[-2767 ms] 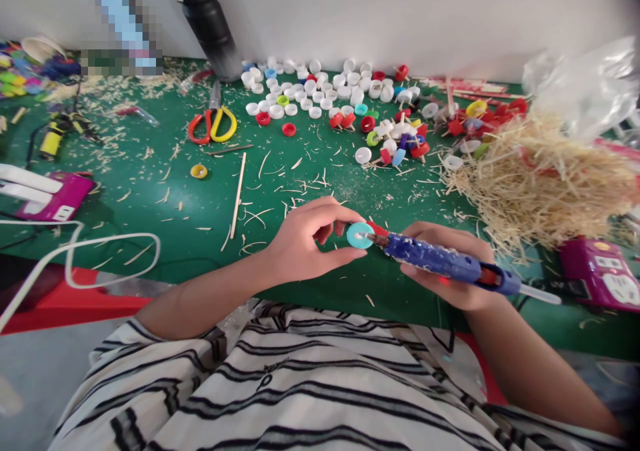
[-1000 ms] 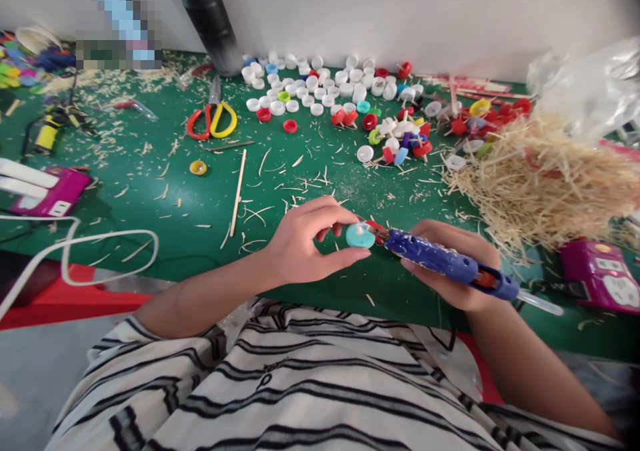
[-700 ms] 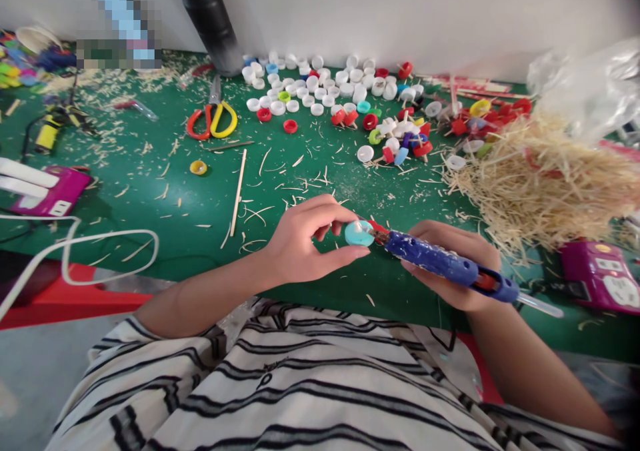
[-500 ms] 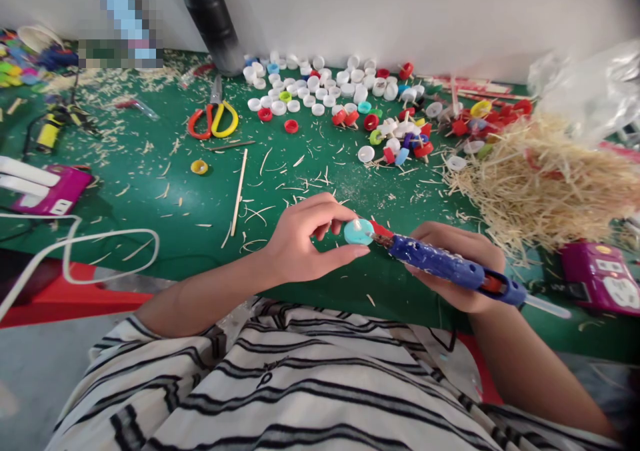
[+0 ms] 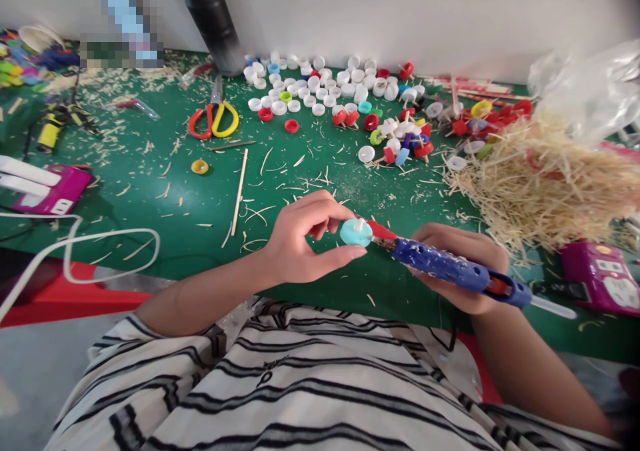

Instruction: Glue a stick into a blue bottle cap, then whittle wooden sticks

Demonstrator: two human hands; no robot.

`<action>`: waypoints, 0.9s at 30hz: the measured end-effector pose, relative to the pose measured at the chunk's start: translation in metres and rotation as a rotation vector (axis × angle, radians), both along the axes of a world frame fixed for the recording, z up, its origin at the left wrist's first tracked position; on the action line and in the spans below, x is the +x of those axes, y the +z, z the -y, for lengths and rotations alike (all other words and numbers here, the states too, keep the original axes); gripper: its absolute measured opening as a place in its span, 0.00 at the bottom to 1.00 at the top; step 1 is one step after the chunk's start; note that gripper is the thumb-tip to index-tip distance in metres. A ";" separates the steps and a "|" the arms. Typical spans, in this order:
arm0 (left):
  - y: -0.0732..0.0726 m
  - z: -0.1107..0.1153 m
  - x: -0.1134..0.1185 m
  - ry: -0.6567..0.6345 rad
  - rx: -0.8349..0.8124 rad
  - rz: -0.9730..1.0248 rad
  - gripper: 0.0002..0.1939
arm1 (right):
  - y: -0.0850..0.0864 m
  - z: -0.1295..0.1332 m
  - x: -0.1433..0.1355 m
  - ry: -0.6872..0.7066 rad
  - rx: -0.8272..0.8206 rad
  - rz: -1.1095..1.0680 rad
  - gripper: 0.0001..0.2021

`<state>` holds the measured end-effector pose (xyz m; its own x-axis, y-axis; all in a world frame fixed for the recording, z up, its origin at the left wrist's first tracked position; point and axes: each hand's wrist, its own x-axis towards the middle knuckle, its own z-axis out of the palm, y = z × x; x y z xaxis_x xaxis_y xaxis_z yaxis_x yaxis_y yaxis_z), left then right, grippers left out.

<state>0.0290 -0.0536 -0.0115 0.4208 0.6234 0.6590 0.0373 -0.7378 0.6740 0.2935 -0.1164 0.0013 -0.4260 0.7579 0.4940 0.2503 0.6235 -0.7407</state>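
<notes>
Between the thumb and fingers of my left hand (image 5: 310,237) is a light-blue bottle cap (image 5: 355,233), its round face turned up. A small pale stub sticks up from the middle of the cap. My right hand (image 5: 457,264) is wrapped round a blue hot glue gun (image 5: 440,262) from below and behind. The gun's nozzle points left and meets, or nearly meets, the cap's right edge. A clear glue stick (image 5: 554,307) juts from the gun's rear end. Something red shows behind the nozzle; part of it is hidden.
White and coloured bottle caps (image 5: 320,91) spread along the back, with stick-fitted caps (image 5: 400,134) nearer. Scissors (image 5: 215,117), a thin wooden stick (image 5: 240,191) and a yellow cap (image 5: 199,167) lie left. Wood shavings (image 5: 555,177) heap at right; purple boxes (image 5: 603,274) stand at both sides.
The cap has shifted slightly left in my left hand. The glue gun has moved a little to the right and down, its nozzle staying by the cap's edge.
</notes>
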 end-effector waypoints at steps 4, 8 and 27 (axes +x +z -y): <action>0.001 -0.001 -0.001 -0.009 0.015 0.005 0.13 | -0.003 0.000 0.002 0.013 0.024 0.000 0.07; 0.002 -0.003 -0.002 -0.011 0.037 -0.006 0.13 | -0.006 0.000 0.004 0.012 0.037 0.000 0.07; 0.006 -0.004 -0.003 -0.058 0.019 0.038 0.12 | -0.005 0.000 0.007 0.002 0.084 0.031 0.10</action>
<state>0.0261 -0.0495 -0.0057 0.4305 0.5858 0.6866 -0.0316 -0.7505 0.6601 0.3004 -0.1159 -0.0035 -0.4439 0.7134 0.5423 0.2708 0.6837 -0.6777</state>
